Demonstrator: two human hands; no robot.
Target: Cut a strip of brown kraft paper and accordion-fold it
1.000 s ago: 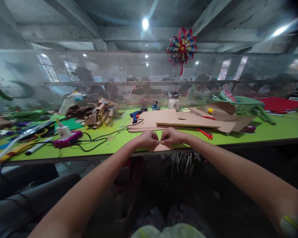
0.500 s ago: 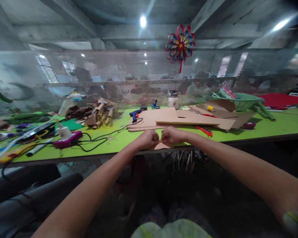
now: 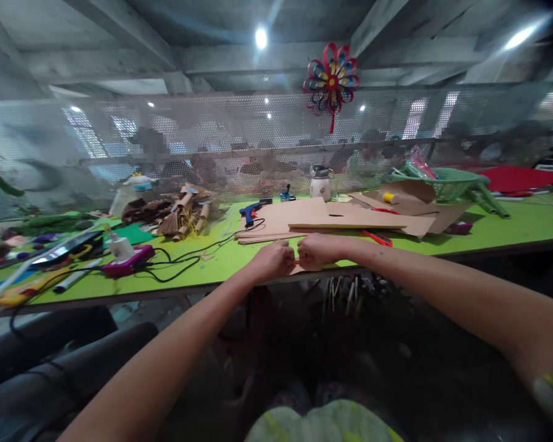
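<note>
At the front edge of the green table, my left hand [image 3: 274,261] and my right hand [image 3: 317,250] are close together, fingers curled in a pinch. Between them is a small piece of brown paper [image 3: 299,267], mostly hidden by the fingers; both hands grip it. Just beyond lie several large sheets of brown cardboard [image 3: 299,215], one with a folded edge facing me. A red utility knife [image 3: 378,238] rests to the right of my right hand. A blue glue gun [image 3: 249,213] lies on the table behind my left hand.
A purple power strip [image 3: 128,260] with black cords lies on the left, near rolled brown paper pieces [image 3: 184,218]. A white jug [image 3: 320,184] stands at the back. To the right is a green basket [image 3: 456,186]. A perforated screen [image 3: 221,129] runs behind the table.
My hands have turned slightly and closed in over the small brown paper, so less of it shows. The camera view has shifted a little.
</note>
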